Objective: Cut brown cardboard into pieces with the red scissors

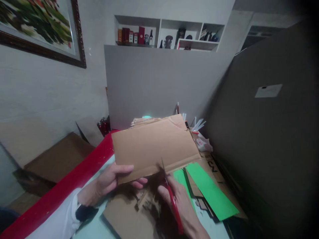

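Observation:
My left hand (112,181) grips the lower left corner of a brown cardboard sheet (152,142), thumb on its face and fingers beneath. The sheet is held up and tilted over the table. In my right hand (181,199) is a pair of scissors (173,202) with red handles. One blade lies over the face of the sheet at its lower edge; the other blade is hidden. Below the hands lies another cardboard piece (129,215) with small scraps on it. Green strips (211,192) rest right of my right hand.
The table has a red edge (74,176) on the left. Stacked cardboard (144,121), white sticks (198,124) and a plastic bag (204,144) lie behind the sheet. Grey partitions (159,79) stand at the back and right. A cardboard box (59,156) sits left of the table.

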`<state>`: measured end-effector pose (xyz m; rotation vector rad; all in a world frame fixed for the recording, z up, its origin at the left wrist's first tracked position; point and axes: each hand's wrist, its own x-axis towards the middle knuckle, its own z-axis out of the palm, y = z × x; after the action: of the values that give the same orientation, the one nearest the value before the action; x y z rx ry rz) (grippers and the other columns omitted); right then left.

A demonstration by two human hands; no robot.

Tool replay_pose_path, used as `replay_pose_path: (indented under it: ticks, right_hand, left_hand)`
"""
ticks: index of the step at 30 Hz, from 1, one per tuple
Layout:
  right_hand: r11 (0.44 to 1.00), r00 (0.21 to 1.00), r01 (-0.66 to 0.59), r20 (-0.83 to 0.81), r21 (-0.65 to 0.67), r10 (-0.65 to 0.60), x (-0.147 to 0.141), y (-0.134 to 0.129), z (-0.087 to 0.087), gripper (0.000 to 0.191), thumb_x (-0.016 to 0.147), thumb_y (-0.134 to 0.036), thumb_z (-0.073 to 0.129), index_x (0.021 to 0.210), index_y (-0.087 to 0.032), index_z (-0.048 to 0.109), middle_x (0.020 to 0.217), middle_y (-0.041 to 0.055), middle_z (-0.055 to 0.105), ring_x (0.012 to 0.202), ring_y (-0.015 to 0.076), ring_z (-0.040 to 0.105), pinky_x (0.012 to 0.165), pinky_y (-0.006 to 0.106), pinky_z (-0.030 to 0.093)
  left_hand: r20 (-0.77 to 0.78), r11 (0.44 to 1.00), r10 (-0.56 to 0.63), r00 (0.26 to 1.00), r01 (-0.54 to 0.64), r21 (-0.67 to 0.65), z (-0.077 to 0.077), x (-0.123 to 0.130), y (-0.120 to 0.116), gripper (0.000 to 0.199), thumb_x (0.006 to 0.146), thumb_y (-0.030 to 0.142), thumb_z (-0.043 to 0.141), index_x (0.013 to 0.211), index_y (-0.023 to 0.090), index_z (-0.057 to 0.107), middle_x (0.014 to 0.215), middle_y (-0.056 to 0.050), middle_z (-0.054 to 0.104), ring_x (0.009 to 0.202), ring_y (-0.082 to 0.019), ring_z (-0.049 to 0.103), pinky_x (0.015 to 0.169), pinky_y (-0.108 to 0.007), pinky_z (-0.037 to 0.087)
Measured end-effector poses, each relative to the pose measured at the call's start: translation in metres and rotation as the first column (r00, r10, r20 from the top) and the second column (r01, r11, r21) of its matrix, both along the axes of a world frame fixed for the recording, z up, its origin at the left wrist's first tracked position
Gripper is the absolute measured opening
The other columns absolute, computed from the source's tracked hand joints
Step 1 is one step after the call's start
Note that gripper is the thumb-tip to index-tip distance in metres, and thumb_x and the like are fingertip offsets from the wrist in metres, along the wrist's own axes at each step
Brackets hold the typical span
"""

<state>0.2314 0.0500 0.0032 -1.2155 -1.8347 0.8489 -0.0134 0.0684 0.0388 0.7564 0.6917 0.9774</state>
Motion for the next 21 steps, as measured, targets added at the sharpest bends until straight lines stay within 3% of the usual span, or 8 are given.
replay_pose_path:
  ticks: [3,6,9,14,18,21]
  right_hand:
    - [1.000,0.998,0.024,-0.058,-0.003,-0.024,0.002,0.002,0.001,0.033,0.089,-0.055,0.061,0.093,-0.022,0.063,0.087,0.0036,0.067,0.083,0.0251,0.061,0.074,0.033,0.044]
    - [0.994,0.984,0.110,-0.137,-0.027,-0.113,0.002,0.007,-0.007,0.036,0.085,-0.057,0.066,0.091,-0.021,0.062,0.070,-0.0001,0.060,0.066,0.0222,0.056,0.063,0.032,0.042]
    - [0.983,0.948,0.161,-0.265,-0.083,-0.178,-0.002,0.012,-0.017,0.039,0.085,-0.056,0.066,0.097,-0.020,0.063,0.071,0.0001,0.061,0.062,0.0201,0.056,0.060,0.032,0.045]
    - [0.983,0.827,0.131,-0.533,-0.126,-0.179,-0.014,0.008,-0.011,0.050,0.080,-0.059,0.070,0.108,-0.020,0.057,0.079,0.0000,0.063,0.067,0.0207,0.064,0.061,0.032,0.053]
    - [0.984,0.754,0.148,-0.632,-0.099,-0.177,-0.018,-0.002,0.006,0.044,0.083,-0.054,0.071,0.111,-0.022,0.058,0.100,0.0063,0.072,0.083,0.0244,0.070,0.071,0.032,0.055]
    - [0.976,0.703,0.202,-0.683,-0.078,-0.200,-0.011,-0.005,0.013,0.042,0.082,-0.051,0.072,0.110,-0.022,0.062,0.103,0.0070,0.074,0.091,0.0273,0.070,0.075,0.033,0.054]
  left_hand:
    - [0.012,0.998,0.058,0.998,-0.058,0.022,-0.001,0.009,-0.002,0.031,0.089,0.016,0.065,0.112,-0.005,0.066,0.099,-0.030,0.077,0.086,-0.035,0.078,0.079,-0.040,0.064]
    - [0.081,0.977,0.209,0.975,-0.211,0.027,-0.004,0.021,-0.004,0.025,0.087,0.014,0.068,0.109,0.002,0.071,0.112,-0.023,0.077,0.096,-0.033,0.076,0.086,-0.043,0.063]
    - [0.092,0.961,0.272,0.958,-0.276,0.031,-0.010,0.034,-0.008,0.023,0.086,0.017,0.072,0.106,0.007,0.075,0.115,-0.019,0.077,0.099,-0.032,0.075,0.087,-0.043,0.061]
    - [-0.007,0.984,0.175,0.985,-0.175,0.046,-0.026,0.061,-0.027,0.030,0.086,0.035,0.074,0.098,0.008,0.080,0.096,-0.017,0.080,0.080,-0.024,0.074,0.079,-0.034,0.059]
    - [-0.274,0.997,0.018,0.961,0.002,0.073,-0.042,0.071,-0.042,0.039,0.082,0.050,0.073,0.089,0.013,0.082,0.084,-0.017,0.080,0.073,-0.027,0.073,0.074,-0.036,0.057]
    - [-0.280,0.985,-0.144,0.949,0.164,0.047,-0.044,0.058,-0.044,0.026,0.066,0.036,0.087,0.086,0.020,0.083,0.080,-0.012,0.080,0.081,-0.033,0.074,0.084,-0.042,0.056]
